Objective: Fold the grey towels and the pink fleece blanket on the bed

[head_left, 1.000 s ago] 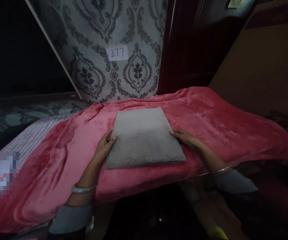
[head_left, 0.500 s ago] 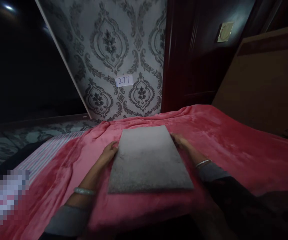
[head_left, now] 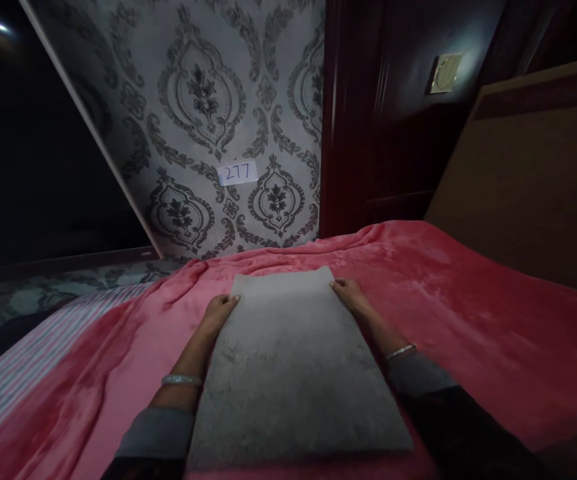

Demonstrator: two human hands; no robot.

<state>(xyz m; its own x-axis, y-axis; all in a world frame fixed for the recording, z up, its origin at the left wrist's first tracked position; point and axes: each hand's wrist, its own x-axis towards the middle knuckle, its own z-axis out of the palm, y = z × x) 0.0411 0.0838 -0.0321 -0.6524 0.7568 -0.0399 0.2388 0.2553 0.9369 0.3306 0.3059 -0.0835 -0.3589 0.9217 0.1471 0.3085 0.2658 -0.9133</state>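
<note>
Right now both hands grip the grey mat at its far corners: left hand and right hand, fingers curled on its edges. It lies lengthwise between the forearms over the pink blanket, neither hand nearer.

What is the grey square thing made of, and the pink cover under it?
The grey mat looks like short-pile carpet or felt: matte, grainy, speckled, with stiff straight edges. The left hand and right hand grip its far corners. The pink blanket looks like plush fleece: soft sheen, brushed streaks, loose folds. Dim light leaves both uncertain.
</note>
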